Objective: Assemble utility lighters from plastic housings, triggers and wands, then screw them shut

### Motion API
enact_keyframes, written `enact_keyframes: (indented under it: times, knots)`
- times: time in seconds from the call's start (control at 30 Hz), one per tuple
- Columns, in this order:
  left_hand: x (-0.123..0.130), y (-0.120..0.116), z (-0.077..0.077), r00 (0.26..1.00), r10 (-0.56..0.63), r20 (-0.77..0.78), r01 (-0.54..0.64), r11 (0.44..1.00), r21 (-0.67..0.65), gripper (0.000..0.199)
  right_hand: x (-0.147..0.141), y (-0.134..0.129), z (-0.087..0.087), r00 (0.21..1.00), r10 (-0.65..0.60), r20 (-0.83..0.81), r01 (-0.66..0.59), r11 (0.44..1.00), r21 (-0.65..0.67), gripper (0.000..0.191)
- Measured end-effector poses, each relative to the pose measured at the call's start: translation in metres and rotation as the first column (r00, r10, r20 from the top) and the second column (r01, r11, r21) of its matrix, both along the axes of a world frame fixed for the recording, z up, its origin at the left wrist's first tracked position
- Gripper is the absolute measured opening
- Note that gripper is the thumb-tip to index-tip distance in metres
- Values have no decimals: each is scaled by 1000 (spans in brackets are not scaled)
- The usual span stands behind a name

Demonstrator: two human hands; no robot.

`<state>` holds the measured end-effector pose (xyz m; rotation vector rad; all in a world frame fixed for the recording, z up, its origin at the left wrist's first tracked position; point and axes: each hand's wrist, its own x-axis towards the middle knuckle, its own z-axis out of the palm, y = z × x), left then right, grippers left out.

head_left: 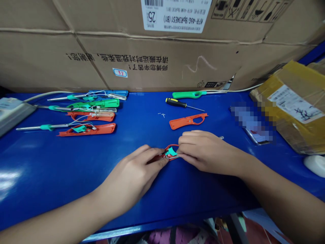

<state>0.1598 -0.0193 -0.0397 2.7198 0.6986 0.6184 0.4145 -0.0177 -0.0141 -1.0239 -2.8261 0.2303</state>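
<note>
Screwdriver [183, 104] behind lighter assembly [171, 151]

Kinda dim, flat light on this one, with a blown-out white glare patch by the left edge of the glossy blue table [137, 125] and darker shading toward the front right. Big print on the cardboard box [152, 47] is readable, the tiny stuff goes mushy, and blocky pixelation covers most of the phone [256, 137] near the right edge.
</note>
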Motion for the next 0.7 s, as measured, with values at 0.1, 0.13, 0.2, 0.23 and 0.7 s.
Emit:
enact_keyframes:
  times: [0.1,0.13,0.2,0.23,0.7]
  knots:
    - [0,0,0,1000,0,3,0,1000,2,26,0,0,2,1000,3,-22,-3,1000,-12,23]
    - [0,0,0,1000,2,2,-2,1000,2,26,0,1,3,1000,4,-31,-4,1000,-16,23]
    - [0,0,0,1000,1,3,-1,1000,4,25,0,1,5,999,4,-40,-4,1000,-20,24]
    - [0,0,0,1000,-2,6,2,1000,9,25,0,1,5,999,3,-38,-4,1000,-21,24]
    - [1,1,1,1000,-22,20,21,999,31,24,0,-1,0,1000,1,-9,-1,1000,-1,21]
